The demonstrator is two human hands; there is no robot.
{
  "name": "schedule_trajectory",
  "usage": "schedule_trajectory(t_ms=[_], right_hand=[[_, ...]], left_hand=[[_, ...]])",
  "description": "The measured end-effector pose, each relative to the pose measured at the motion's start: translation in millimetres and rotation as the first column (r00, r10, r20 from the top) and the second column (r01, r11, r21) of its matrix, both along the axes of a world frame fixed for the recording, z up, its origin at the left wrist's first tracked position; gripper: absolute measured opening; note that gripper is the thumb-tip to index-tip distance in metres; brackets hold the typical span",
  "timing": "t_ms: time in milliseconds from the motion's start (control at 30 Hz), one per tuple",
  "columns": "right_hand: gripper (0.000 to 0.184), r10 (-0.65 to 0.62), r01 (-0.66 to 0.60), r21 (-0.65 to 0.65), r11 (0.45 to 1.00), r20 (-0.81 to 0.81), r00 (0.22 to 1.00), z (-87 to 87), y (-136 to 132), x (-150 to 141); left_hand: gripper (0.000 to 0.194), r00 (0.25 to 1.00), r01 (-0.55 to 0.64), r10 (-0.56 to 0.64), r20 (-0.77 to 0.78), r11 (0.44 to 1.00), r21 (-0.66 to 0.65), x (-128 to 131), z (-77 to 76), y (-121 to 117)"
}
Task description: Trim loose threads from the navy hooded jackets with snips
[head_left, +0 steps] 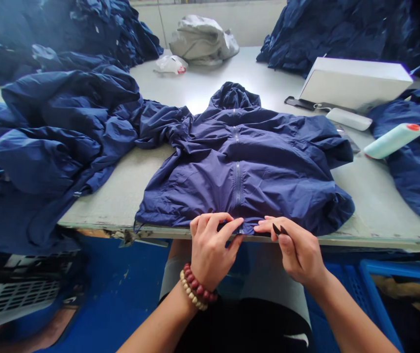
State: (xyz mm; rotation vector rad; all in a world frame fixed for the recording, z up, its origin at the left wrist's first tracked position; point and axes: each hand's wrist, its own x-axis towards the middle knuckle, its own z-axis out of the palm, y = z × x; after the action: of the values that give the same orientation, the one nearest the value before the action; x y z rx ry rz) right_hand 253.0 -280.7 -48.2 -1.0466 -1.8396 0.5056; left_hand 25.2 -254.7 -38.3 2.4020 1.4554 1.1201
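Two of our grips work at the navy hooded jacket (239, 166) on the counter (379, 211): our left grip (210, 250) is clamped on its hem (180, 218) at the counter's edge, our right grip (298, 250) on black snips (279, 229), which could nick the thin fabric if they slip.

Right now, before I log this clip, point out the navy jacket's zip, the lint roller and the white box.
Navy jacket's zip (237, 184): head view, lower stretch.
Lint roller (393, 141): head view, pale green barrel.
White box (355, 83): head view, top face.
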Motion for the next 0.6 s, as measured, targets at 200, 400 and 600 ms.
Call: schedule_trajectory(t_ms=[200, 400, 600], right_hand=[[0.033, -0.065, 0.065, -0.006, 0.998, -0.072, 0.995, -1.5, -6, -10], [0.036, -0.109, 0.107, -0.03, 0.994, -0.067, 0.992, 0.5, -13, -16], [0.04, -0.045, 0.047, 0.026, 0.999, -0.049, 0.998, 0.4, -18, -32]], left_hand=[[0.021, 0.996, -0.018, 0.016, 0.088, 1.0, 0.025, 1, 2.1, -1], [0.014, 0.978, -0.035, 0.018, 0.208, 0.996, 0.078, 8, 0.2, 0], [0.014, 0.937, -0.116, 0.086, 0.339, 0.991, 0.068, 18, 0.7, 2]])
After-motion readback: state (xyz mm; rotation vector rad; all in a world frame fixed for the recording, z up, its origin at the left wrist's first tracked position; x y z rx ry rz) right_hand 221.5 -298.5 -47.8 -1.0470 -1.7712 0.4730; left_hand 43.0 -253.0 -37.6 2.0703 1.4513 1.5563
